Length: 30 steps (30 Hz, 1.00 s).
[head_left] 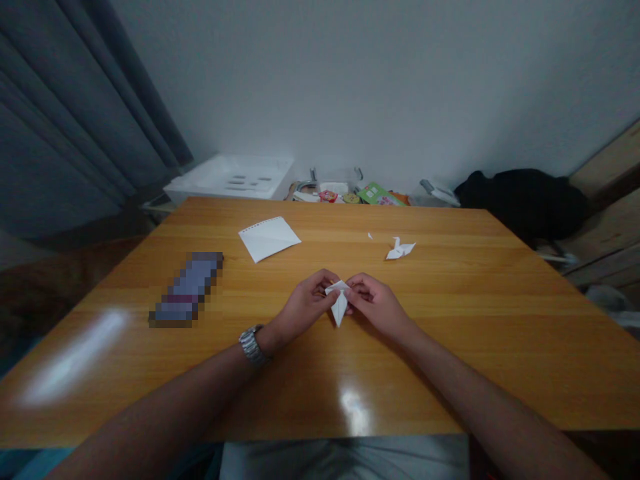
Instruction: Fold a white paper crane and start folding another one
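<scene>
Between my two hands is a piece of folded white paper, kite-shaped with its long point toward me. My left hand, with a metal watch on the wrist, pinches its left side with the thumb on top. From the other side my right hand grips the paper's right edge, fingers curled. Farther back on the right stands a folded paper crane. A tiny white paper scrap lies to the left of the crane.
On the wooden table, a white sheet with a perforated edge lies back left. A pixelated, phone-like object is at the left. Behind the table are a white tray, a green packet and a black bundle.
</scene>
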Available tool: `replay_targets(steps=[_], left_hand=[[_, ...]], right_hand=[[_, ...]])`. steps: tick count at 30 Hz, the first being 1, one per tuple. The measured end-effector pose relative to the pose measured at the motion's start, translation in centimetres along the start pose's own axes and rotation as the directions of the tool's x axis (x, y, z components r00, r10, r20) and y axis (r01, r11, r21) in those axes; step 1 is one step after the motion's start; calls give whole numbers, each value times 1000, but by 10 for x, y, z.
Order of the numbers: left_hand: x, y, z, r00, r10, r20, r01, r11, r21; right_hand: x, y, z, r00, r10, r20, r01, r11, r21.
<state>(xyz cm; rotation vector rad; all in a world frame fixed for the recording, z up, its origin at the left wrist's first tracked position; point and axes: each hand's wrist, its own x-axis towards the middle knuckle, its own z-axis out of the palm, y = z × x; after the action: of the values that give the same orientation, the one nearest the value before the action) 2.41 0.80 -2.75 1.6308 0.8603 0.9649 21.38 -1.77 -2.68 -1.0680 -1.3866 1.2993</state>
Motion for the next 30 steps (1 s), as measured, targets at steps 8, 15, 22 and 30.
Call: replay_targets(steps=[8,15,22,30], left_hand=[[0,5,-1,999,44,0,-44,997,59],[0,9,-3,1000,9,-13,-9,999,41],[-3,9,-3,1000,-5,4,5,998,65],[-2,15,-2,1000,-7,-20,9,995,95]], right_hand=[[0,-2,-1,1000,-27,15,27,1000,2],[-1,-5,0,999,6,31,-7,999,52],[0,-11,0,997,56,46,-58,997,57],[3,-6,-3,994,81,69,-88,990,108]])
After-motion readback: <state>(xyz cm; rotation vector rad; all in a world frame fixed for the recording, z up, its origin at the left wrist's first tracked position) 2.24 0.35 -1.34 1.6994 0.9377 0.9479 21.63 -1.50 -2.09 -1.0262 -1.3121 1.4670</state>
